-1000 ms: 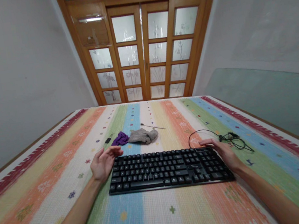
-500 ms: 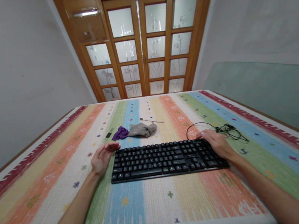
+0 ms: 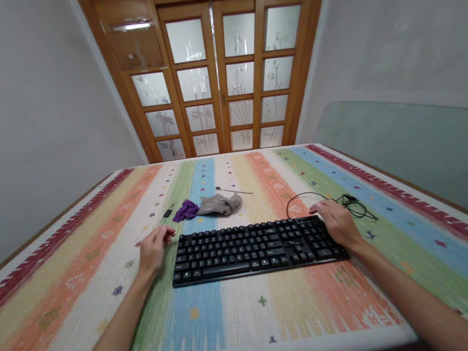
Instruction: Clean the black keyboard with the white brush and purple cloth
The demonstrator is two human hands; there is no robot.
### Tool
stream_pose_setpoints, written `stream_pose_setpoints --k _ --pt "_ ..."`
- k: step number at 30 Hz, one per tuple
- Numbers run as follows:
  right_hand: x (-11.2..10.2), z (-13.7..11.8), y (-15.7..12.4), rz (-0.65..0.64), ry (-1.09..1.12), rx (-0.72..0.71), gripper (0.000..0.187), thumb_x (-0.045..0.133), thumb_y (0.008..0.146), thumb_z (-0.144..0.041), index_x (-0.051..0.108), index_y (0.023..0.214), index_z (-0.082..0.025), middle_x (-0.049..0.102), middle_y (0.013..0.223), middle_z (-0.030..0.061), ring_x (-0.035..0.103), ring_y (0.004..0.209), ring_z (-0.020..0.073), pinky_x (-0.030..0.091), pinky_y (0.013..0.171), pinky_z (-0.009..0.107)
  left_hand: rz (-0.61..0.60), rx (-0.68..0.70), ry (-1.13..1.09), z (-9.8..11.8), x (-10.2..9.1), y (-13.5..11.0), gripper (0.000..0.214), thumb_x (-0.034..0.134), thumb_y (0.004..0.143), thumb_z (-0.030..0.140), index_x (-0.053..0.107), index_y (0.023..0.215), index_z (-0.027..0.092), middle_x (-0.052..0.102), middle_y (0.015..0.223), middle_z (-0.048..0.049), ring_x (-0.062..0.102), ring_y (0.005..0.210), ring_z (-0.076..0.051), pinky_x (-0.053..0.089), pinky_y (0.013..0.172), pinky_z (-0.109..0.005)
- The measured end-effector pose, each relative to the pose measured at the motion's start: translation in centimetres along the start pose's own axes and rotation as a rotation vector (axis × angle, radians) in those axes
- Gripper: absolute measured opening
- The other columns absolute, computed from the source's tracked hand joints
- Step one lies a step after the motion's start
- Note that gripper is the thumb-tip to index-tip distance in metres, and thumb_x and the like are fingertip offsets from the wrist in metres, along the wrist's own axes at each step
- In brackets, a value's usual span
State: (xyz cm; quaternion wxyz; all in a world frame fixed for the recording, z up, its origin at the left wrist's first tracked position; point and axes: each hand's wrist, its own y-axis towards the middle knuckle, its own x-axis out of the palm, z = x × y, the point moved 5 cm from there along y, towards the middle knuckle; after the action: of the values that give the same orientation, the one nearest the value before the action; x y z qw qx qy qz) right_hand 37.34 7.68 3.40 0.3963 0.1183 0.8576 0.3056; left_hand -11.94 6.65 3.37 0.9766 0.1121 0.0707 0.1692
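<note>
Left hand [image 3: 154, 251]: palm side turned in toward the keyboard, fingers loosely bent, gap narrow but not closed up. It sits just off the keyboard's left end, slightly apart from it. Just past its fingertips: small black item [image 3: 167, 213], too small to ID. Right of that, beyond the fingertips: crumpled purple cloth [image 3: 185, 210], then a crumpled grey cloth [image 3: 220, 206], the two side by side and about touching.

Between the hands: black keyboard [image 3: 236, 251], keys up, long side facing the person, flat on the striped tablecloth [image 3: 246, 314]. Well beyond both hands, behind the grey cloth: thin dark stick [image 3: 235, 190], lying at a slant.

Right hand [image 3: 338, 223]: over the keyboard's right end, covering part of the number pad, fingertips by the back edge. Thumb hidden, so can't tell if it's clamped on or just resting. Black cable [image 3: 349, 200] arcs from behind the keyboard past those fingertips, bundled in loops right of the hand. Far right of that hand: pale green panel [image 3: 414, 148].
</note>
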Motion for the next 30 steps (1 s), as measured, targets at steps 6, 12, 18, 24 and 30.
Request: stream_pose_setpoints --k 6,12,18,24,30 --pt "-0.5 0.0 -0.3 0.047 -0.027 -0.002 0.042 0.036 0.096 -0.042 0.065 0.071 -0.026 0.070 0.082 0.0062 0.063 0.087 0.0258 0.043 0.086 0.043 -0.055 0.113 0.199 1.5 0.4 -0.7 0.016 0.064 0.078 0.038 0.070 0.073 0.024 0.055 0.058 -0.0001 0.051 0.060 -0.022 0.038 0.066 -0.030" --pt "-0.2 0.8 -0.3 0.032 -0.099 -0.001 0.042 0.036 0.096 -0.041 0.065 0.070 -0.025 0.070 0.082 0.0065 0.063 0.086 0.0256 0.042 0.083 0.042 -0.094 0.130 0.201 1.2 0.3 -0.5 0.016 0.062 0.078 0.031 0.070 0.090 0.025 0.057 0.063 0.0006 0.054 0.062 -0.023 0.041 0.072 -0.031" --pt "-0.7 2.7 -0.1 0.065 -0.142 0.056 0.042 0.034 0.094 -0.040 0.062 0.067 -0.024 0.069 0.077 0.0067 0.062 0.081 0.0253 0.042 0.079 0.041 -0.161 0.249 0.407 0.9 0.6 -0.3 0.021 0.051 0.083 0.028 0.067 0.096 0.025 0.065 0.088 -0.0063 0.061 0.086 -0.028 0.046 0.091 -0.039" --pt "-1.5 4.2 -0.1 0.122 -0.192 0.080 0.044 0.033 0.094 -0.039 0.062 0.066 -0.023 0.068 0.076 0.0077 0.061 0.081 0.0248 0.041 0.080 0.039 -0.195 0.277 0.326 0.9 1.0 0.1 0.012 0.059 0.077 0.026 0.069 0.084 0.027 0.067 0.090 -0.0075 0.061 0.093 -0.031 0.046 0.094 -0.040" --pt "-1.2 5.4 0.2 0.139 -0.260 0.068 0.043 0.034 0.094 -0.037 0.062 0.066 -0.021 0.067 0.074 0.0079 0.060 0.078 0.0239 0.039 0.075 0.037 -0.220 0.501 0.616 -0.1 0.5 0.3 0.022 0.043 0.088 0.026 0.065 0.091 0.022 0.067 0.087 -0.0069 0.066 0.086 -0.026 0.052 0.084 -0.038"
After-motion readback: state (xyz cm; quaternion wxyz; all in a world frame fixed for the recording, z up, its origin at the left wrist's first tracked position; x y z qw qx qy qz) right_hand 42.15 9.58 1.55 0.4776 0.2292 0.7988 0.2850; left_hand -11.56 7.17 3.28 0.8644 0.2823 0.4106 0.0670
